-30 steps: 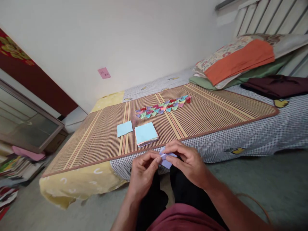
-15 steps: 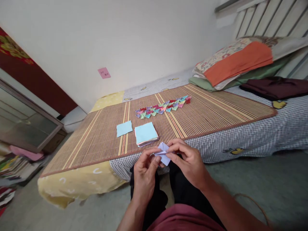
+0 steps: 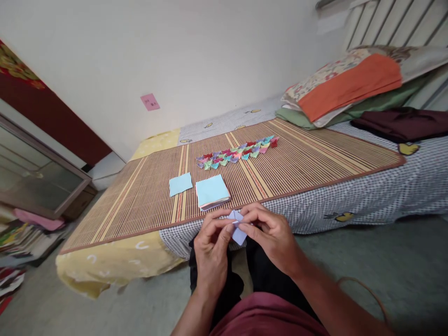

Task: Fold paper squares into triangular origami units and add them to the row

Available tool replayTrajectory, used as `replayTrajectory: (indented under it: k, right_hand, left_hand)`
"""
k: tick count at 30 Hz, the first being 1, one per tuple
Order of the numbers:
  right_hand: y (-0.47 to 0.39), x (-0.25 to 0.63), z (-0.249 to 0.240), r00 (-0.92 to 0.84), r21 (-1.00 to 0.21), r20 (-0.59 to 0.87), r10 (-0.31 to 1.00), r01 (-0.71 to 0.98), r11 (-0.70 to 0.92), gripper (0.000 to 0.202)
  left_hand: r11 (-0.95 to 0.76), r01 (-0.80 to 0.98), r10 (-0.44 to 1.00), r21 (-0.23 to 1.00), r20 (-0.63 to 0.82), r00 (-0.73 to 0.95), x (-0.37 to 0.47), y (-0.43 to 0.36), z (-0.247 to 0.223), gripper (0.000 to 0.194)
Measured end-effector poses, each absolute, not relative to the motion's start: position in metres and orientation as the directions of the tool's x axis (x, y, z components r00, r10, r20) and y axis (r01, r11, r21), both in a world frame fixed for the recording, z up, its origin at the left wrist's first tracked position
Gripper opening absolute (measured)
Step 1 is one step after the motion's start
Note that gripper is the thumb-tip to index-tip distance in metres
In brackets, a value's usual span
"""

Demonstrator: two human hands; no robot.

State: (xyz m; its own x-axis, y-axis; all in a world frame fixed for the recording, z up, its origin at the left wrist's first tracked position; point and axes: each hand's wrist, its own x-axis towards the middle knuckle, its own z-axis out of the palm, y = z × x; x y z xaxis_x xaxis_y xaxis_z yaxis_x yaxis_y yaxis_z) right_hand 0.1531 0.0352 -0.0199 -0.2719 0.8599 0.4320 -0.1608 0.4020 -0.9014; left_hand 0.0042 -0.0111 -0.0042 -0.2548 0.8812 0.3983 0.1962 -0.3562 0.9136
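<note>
A small piece of lavender origami paper [image 3: 239, 236], folded with a crease across its middle, is held in front of the bed's edge. My left hand [image 3: 214, 240] pinches its left side between thumb and fingers. On its right side, my right hand [image 3: 268, 233] grips it the same way, thumb near the centre fold. The fingers hide part of the paper. Just beyond my hands lies a stack of square paper [image 3: 212, 190] with a light blue sheet on top. Left of the stack is a single light blue sheet [image 3: 180, 185].
Several folded paper pieces [image 3: 238, 154] in many colours stand in rows on the striped mat [image 3: 147, 196]. Folded bedding with an orange cloth [image 3: 353, 86] and a dark maroon garment [image 3: 402, 125] are piled at right. A glass-fronted cabinet [image 3: 38, 172] stands left.
My left fingers have moved further over the lavender paper and now cover more of its left side, both thumbs closer together at the fold. The view has shifted slightly.
</note>
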Motion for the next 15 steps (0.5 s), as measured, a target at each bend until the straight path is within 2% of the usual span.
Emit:
replayTrajectory:
  k: [7,15]
  right_hand:
    - [0.0345,0.1524,-0.0183,-0.225,-0.878,0.478,0.849,-0.097,0.469,0.011]
    - [0.0339,0.1488,-0.0217,-0.205,-0.877,0.480,0.853,-0.127,0.463,0.009]
  left_hand:
    - [-0.357,0.377,0.865,0.855,0.455,-0.212,0.0037,-0.0146,-0.0042,0.017]
    - [-0.346,0.354,0.885,0.869,0.428,-0.185,0.0016,-0.0135,-0.0042,0.022]
